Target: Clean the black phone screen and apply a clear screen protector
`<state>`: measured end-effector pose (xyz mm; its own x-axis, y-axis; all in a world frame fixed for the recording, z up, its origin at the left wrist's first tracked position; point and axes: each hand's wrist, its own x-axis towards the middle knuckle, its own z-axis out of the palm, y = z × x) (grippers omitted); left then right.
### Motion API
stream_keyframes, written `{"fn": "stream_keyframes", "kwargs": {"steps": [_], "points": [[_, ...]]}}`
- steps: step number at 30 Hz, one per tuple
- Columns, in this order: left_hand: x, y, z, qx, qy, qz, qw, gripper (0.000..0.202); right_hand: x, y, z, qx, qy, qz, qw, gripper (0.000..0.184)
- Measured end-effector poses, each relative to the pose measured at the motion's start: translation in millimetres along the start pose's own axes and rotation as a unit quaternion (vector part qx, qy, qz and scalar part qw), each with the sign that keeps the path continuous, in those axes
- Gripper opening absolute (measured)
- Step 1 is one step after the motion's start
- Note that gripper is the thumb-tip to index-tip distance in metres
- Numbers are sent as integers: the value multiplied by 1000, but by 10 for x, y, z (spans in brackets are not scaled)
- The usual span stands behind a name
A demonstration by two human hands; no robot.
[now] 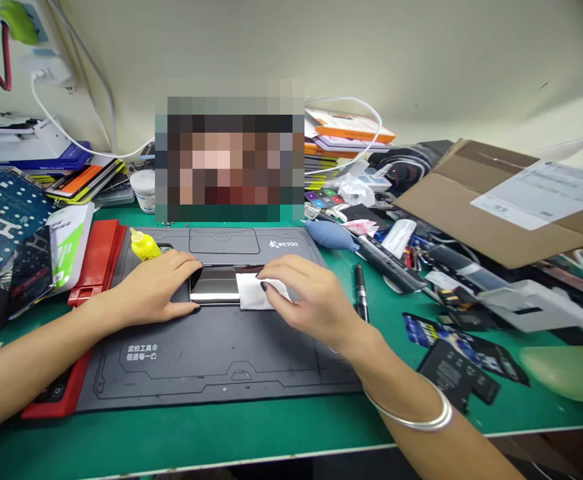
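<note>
While reaching inward, grips the glossy device (215, 287) between spread thumb and fingers of the left hand (169, 287); pinches the white wipe (254, 297) over it with arched right hand (314, 300)

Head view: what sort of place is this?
Probably an electronics repair workspace: a glossy phone-like device lies on a dark printed work mat, with a blue blower bulb and what look like flat batteries to the right.

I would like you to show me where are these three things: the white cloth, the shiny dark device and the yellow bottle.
White cloth (251, 293), head view: on its bare left part.
Shiny dark device (215, 287), head view: on its uncovered glossy surface.
Yellow bottle (145, 247), head view: on its body, below the tip.
</note>
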<state>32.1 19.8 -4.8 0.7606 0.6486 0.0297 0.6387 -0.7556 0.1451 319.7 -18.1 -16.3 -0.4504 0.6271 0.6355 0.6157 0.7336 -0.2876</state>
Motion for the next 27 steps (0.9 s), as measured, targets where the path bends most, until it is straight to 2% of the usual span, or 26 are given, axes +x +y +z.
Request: {"fn": "stream_keyframes", "kwargs": {"steps": [4, 13, 17, 23, 27], "points": [[-10, -7, 4, -1, 3, 3, 1000, 54, -48, 62, 66, -28, -73, 13, 997, 21], [-4, 2, -1, -10, 7, 2, 1000, 53, -55, 27, 91, -17, -157, 22, 987, 25], [-11, -2, -2, -9, 9, 5, 1000, 53, -43, 15, 90, -37, -172, 24, 984, 25], [-14, 1, -4, -3, 4, 2, 1000, 53, 1, -145, 40, -43, -223, 12, 974, 25], [-12, 6, -4, 4, 3, 1, 1000, 55, 19, -272, 54, -63, -255, 5, 965, 40]]}}
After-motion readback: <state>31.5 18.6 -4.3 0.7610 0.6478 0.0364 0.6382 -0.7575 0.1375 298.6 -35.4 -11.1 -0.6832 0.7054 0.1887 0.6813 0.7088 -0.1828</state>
